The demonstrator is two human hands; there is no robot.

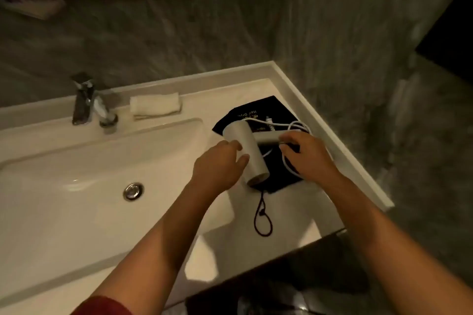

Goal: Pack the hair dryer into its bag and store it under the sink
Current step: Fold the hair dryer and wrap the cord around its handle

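Observation:
A white hair dryer (247, 144) lies on a flat black bag (258, 110) on the counter to the right of the basin. My left hand (218, 165) wraps the dryer's barrel from the left. My right hand (308, 155) closes on the end of its handle, where the white cord (294, 126) loops over the bag. The bag's black drawstring (262, 217) trails toward me on the counter.
A white sink basin (76, 161) with a chrome drain (132, 190) and a chrome faucet (88, 101) fills the left. A folded white towel (154, 106) lies behind the basin. The counter's raised rim (332, 133) meets grey walls behind and to the right. Dark floor lies below.

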